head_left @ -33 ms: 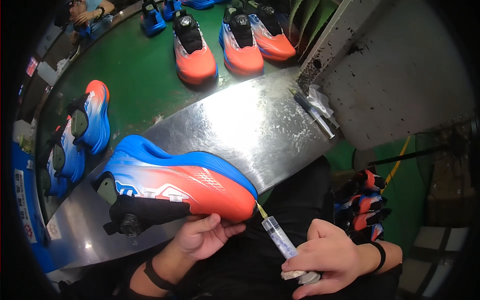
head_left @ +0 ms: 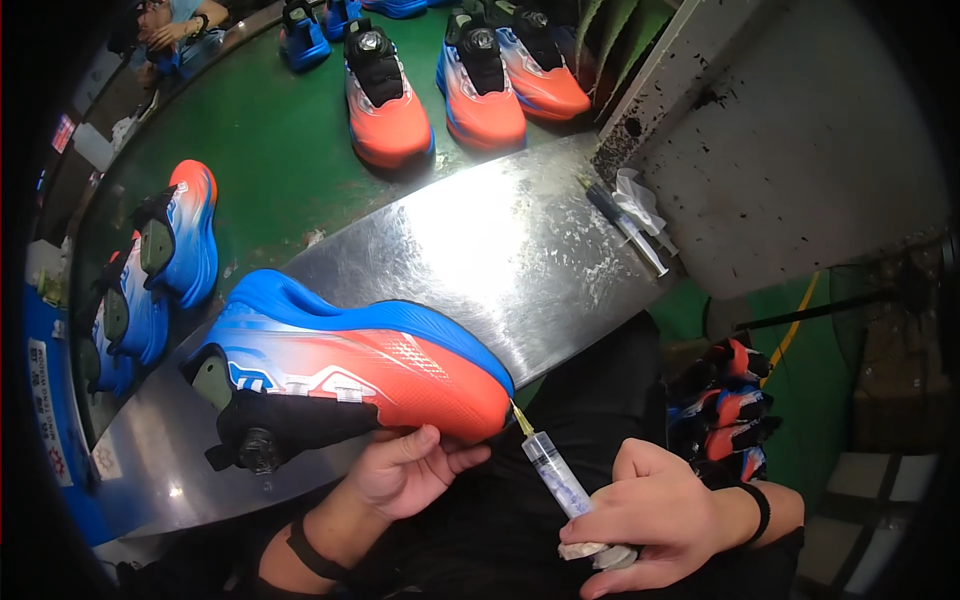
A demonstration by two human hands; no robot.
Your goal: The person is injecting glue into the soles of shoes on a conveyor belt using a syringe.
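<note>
A sneaker (head_left: pixel 400 365) with a coral-red toe, blue sole and black collar lies tilted on its side over the metal bench. Beneath its toe, my left hand (head_left: pixel 415 468) grips the upper between thumb and fingers. My right hand (head_left: pixel 650 515) is closed around a clear syringe (head_left: pixel 556 478) with a yellowish needle. The needle tip meets the seam between sole and upper at the front of the toe. Some whitish material (head_left: pixel 600 553) is wrapped at the syringe's rear end, partly hidden by my fingers.
Several matching sneakers (head_left: pixel 388 125) stand on the green surface (head_left: pixel 290 150) at the back and left. On the metal bench (head_left: pixel 560 230) lies another syringe (head_left: pixel 628 230) beside crumpled white paper. A grey panel (head_left: pixel 790 150) rises at right; shoe parts (head_left: pixel 735 410) are piled below it.
</note>
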